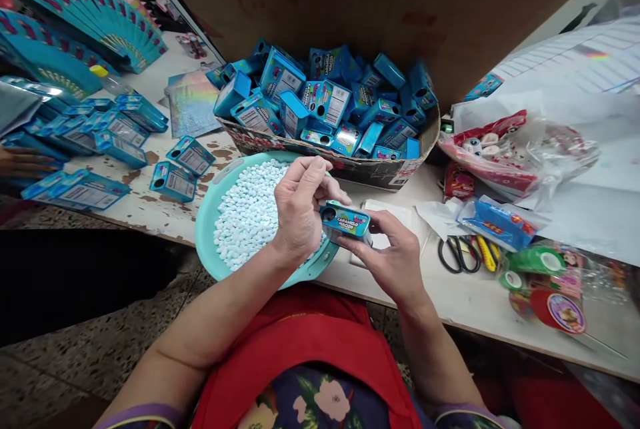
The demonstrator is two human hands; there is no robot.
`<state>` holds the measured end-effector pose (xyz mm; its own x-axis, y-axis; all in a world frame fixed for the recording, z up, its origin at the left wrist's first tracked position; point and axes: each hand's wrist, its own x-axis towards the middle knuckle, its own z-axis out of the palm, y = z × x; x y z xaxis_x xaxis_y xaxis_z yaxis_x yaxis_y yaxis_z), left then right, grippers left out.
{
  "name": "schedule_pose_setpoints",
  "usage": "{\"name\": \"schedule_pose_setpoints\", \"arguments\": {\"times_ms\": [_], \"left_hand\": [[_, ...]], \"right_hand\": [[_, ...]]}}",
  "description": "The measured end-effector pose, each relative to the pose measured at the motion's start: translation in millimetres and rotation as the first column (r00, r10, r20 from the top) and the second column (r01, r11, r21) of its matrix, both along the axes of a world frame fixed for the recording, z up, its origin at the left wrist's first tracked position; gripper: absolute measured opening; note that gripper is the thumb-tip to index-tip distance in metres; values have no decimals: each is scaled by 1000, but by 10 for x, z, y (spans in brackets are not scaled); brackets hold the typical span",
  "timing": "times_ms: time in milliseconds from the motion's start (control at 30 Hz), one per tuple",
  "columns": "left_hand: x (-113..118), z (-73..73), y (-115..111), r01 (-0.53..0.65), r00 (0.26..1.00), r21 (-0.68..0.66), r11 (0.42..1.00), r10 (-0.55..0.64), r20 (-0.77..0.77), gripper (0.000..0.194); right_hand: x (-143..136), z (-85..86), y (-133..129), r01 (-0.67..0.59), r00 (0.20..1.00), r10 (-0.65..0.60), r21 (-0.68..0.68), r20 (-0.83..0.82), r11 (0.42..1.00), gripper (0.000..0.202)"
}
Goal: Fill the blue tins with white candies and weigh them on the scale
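My right hand point(397, 259) grips a small blue candy box point(346, 220) marked "Caramelo Macizo", thumb on the near side and fingers behind. Close against the box's left end is my left hand point(301, 209), its thumb and fingers curled together; whatever they hold, if anything, is hidden. Beneath the left wrist sits a turquoise basin point(205, 229) full of small whitish candies point(245, 216). Right behind the basin, a cardboard carton point(370, 172) is heaped with blue candy boxes point(325, 99) like the held one.
More blue boxes point(175, 179) stand on the worn table at left, near another person's hand point(25, 162). Fanned blue cartons point(110, 19) lie farther back. At right are scissors point(459, 254), a yellow cutter point(487, 252), green tape rolls point(535, 260) and a plastic bag point(515, 156).
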<state>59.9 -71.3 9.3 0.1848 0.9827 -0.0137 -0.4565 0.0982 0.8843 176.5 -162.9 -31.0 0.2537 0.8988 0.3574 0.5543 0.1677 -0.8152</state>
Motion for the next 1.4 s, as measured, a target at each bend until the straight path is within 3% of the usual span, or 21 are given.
{"name": "schedule_pose_setpoints", "arguments": {"times_ms": [167,300,367,500,600,667,800,1033,1400], "left_hand": [[60,4,32,19,1000,26,999,-19,12,21],[-23,0,113,-51,997,34,998,52,-56,21],[-165,-77,146,-70,987,45,997,76,-145,18],[-517,-371,133,-94,942,52,994,106,-318,13],[-677,-548,87,-129,919,45,991,137,-370,9],[-721,-599,67,-130,907,62,990,144,-396,8],[-762,-627,60,-115,878,108,987,152,-453,10],[-834,-704,34,-67,863,87,994,101,-495,9],[-776,-734,-11,-40,853,77,996,75,-517,9]], "right_hand": [[30,-44,20,16,999,-16,11,-43,1000,31],[243,-164,-65,74,985,-79,-38,-154,997,35],[437,-305,-154,160,961,-173,-73,-218,984,36],[807,-720,-305,347,894,-376,-156,-245,925,42],[920,-982,-340,372,871,-411,-185,-270,909,47],[934,-1061,-358,360,872,-392,-158,-294,920,52],[995,-1067,-475,419,864,-420,-67,-277,905,61],[1210,-1210,-810,656,683,-656,-125,-322,744,50],[1130,-1216,-865,660,692,-674,-153,-259,736,42]]}}
